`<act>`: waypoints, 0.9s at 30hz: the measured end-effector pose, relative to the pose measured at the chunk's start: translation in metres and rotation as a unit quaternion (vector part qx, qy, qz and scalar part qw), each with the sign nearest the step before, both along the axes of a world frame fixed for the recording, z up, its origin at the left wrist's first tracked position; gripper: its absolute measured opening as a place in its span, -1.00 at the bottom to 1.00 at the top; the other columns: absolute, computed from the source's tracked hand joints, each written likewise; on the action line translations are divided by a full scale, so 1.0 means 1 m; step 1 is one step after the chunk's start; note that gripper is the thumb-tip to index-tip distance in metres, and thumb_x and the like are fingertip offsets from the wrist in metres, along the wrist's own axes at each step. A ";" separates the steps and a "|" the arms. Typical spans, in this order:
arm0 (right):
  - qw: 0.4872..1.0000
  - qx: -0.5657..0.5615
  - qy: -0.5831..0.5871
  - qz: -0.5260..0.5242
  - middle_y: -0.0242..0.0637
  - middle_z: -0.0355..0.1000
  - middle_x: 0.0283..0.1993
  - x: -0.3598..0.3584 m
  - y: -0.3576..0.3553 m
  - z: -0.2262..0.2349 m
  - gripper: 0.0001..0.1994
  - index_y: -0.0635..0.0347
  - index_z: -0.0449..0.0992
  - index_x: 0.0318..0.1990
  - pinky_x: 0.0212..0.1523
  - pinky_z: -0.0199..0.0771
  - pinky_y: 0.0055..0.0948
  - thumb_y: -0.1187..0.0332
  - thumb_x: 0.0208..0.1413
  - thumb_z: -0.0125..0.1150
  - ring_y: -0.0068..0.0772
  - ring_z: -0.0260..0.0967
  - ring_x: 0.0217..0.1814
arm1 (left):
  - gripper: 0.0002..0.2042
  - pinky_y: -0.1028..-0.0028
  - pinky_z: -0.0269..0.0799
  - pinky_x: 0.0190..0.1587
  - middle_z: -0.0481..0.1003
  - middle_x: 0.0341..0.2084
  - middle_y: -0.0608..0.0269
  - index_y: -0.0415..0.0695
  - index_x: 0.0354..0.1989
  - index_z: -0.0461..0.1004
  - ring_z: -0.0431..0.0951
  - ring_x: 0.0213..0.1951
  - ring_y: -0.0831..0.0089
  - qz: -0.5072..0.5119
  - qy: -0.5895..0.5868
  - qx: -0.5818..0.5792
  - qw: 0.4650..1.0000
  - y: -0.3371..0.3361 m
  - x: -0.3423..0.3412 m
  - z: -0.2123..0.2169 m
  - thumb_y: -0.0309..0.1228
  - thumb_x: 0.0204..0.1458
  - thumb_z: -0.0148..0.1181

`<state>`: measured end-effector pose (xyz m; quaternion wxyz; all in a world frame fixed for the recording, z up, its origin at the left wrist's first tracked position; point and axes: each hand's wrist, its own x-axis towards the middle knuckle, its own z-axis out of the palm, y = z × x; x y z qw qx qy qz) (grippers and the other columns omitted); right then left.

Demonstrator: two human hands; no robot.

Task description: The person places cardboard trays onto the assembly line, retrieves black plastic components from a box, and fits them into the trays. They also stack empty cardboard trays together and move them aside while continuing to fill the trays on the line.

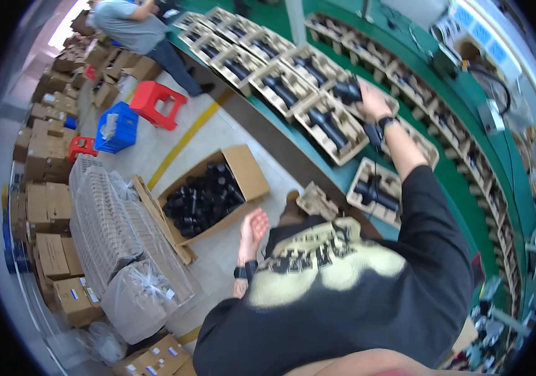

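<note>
My right hand point(374, 103) reaches out over the bench, its fingers closed around a black rounded part point(346, 91) above the moulded pulp trays. Just below it, a tan tray point(359, 143) cradles a long black cylindrical part point(327, 128). Another tray point(352, 199) with black pieces and a dark cord lies closer to my body. My left hand point(254, 230) hangs away from the bench, palm up, fingers loosely apart and nothing in it. Near it stands an open cardboard box point(249, 172) heaped with black cylindrical parts point(202, 200).
More filled trays run along the green bench point(399, 232) and a second curved row point(449, 119). Wrapped stacked trays point(102, 219) stand left, beside cartons point(45, 200). A red stool point(155, 103) and blue crate point(117, 128) sit on the floor. Another person point(133, 31) stands at the far end.
</note>
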<state>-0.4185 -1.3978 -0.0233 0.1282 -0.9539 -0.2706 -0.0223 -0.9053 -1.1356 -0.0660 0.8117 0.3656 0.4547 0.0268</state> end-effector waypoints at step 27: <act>0.570 0.173 0.796 0.107 -0.30 0.45 -0.12 -0.351 0.071 0.024 -0.62 0.25 0.34 0.10 -0.06 0.37 -0.52 0.40 0.11 0.08 -0.51 0.39 -0.08 | -0.75 0.60 0.35 -0.45 0.44 -0.48 0.41 -0.08 -0.12 0.40 0.41 -0.47 0.65 -0.244 0.031 0.145 0.958 0.053 -0.034 -0.101 -0.21 0.19 -0.10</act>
